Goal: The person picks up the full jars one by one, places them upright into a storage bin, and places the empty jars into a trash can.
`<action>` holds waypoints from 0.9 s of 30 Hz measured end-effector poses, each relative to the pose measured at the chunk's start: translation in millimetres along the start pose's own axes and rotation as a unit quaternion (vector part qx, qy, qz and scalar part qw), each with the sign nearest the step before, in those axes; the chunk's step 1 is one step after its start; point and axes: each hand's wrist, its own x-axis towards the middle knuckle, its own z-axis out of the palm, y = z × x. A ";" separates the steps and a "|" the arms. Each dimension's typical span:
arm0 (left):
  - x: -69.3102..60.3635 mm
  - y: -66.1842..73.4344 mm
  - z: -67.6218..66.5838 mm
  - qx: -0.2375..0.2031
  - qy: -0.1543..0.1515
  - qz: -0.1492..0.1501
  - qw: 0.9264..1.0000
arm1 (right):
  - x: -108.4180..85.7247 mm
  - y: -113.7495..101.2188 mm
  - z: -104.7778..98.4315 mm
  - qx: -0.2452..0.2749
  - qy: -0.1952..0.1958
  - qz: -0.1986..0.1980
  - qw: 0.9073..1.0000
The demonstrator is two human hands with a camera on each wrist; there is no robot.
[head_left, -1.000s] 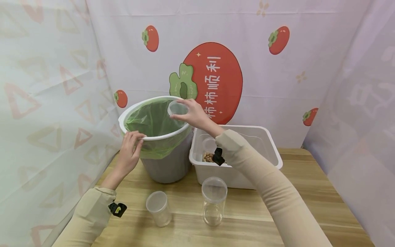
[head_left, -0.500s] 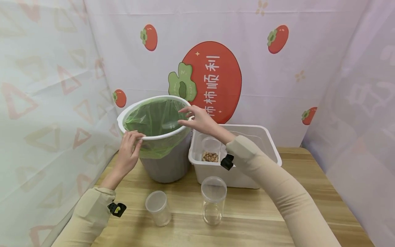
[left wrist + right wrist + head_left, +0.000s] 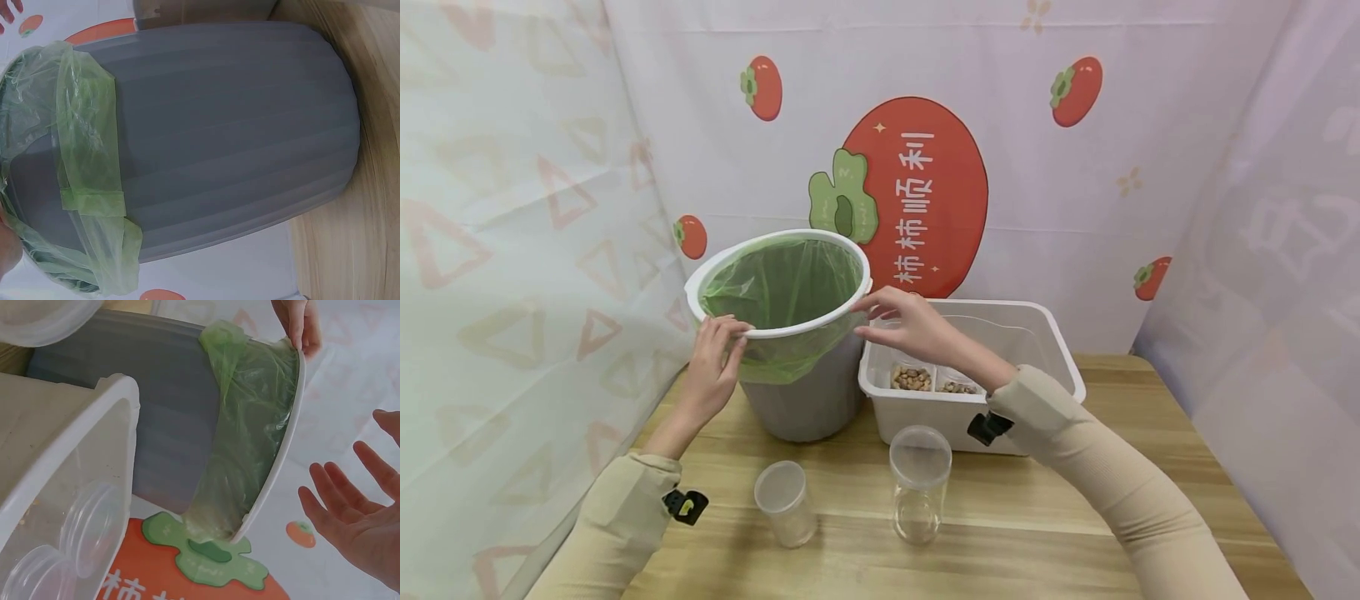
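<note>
A grey trash bin (image 3: 805,417) with a white rim and a green bag liner (image 3: 782,362) folded over it stands tilted on the table. My left hand (image 3: 713,360) grips the rim at its near left, fingers over the top and thumb outside. Just right of the bin, my right hand (image 3: 910,325) is in the air with fingers spread and nothing in it; the right wrist view shows its palm and fingers (image 3: 340,494) bare. Below it sits a white tub (image 3: 1052,367) holding clear containers of nuts (image 3: 912,379). The bottom of the bin's inside is hidden.
Two clear jars stand on the wooden table (image 3: 1000,517) in front: a shorter lidded one (image 3: 786,504) on the left, a taller one (image 3: 919,487) nearer the middle. White printed curtains (image 3: 1075,208) close off the back and sides.
My right hand has let go of a clear round plastic piece, which dropped inside the bin and is out of sight. That hand has moved down and right. The left hand stays on the rim.
</note>
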 end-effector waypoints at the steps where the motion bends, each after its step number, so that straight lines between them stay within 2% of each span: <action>1: -0.1 0.1 0.2 0.000 -0.001 -0.001 1.000 | -3.3 -0.6 0.1 -0.004 0.000 -0.005 1.000; 11: -1.2 -0.9 1.1 0.002 0.000 -0.004 1.000 | -35.6 -5.5 1.3 -0.048 -0.019 -0.038 0.998; 18: 0.4 -2.8 3.0 0.007 0.001 -0.002 1.000 | -54.9 1.7 6.2 -0.090 -0.020 -0.073 0.993; 22: 0.2 -2.9 3.4 0.005 0.000 -0.003 1.000 | -65.3 6.7 9.4 -0.091 -0.030 -0.093 0.991; 27: -0.4 -2.7 3.1 0.003 0.003 -0.003 1.000 | -76.3 8.9 12.7 -0.084 -0.048 -0.091 0.991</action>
